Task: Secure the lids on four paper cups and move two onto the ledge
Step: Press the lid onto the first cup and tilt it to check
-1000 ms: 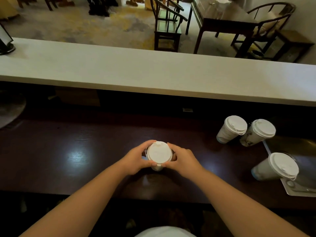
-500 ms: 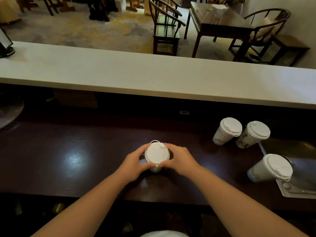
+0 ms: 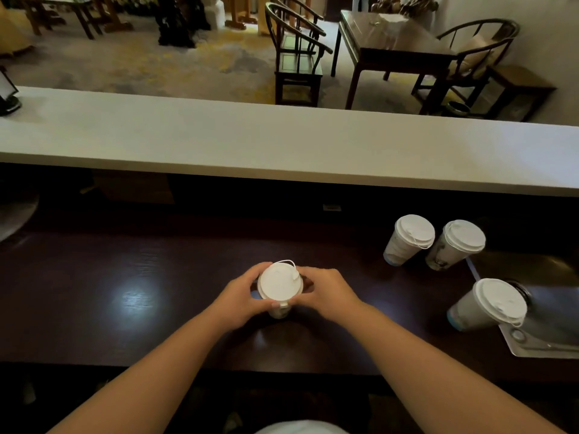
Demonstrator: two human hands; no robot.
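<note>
A paper cup with a white lid (image 3: 279,285) stands at the middle of the dark wooden counter (image 3: 125,296). My left hand (image 3: 241,300) grips its left side and my right hand (image 3: 326,292) grips its right side, fingers on the lid's rim. A thin white string loops off the lid's far edge. At the right stand three lidded cups: one (image 3: 409,239) and another (image 3: 456,244) side by side at the back, a third (image 3: 488,305) nearer me. The pale ledge (image 3: 282,145) runs across above the counter.
A metal tray or sink edge (image 3: 545,346) lies at the right end of the counter, touching the nearest cup. A dark stand (image 3: 7,95) sits on the ledge's far left. Chairs and a table stand in the room beyond the ledge.
My hands have stayed on the cup and shifted their grip around the lid. The string loop now shows at the lid's far edge. The view has tilted slightly.
</note>
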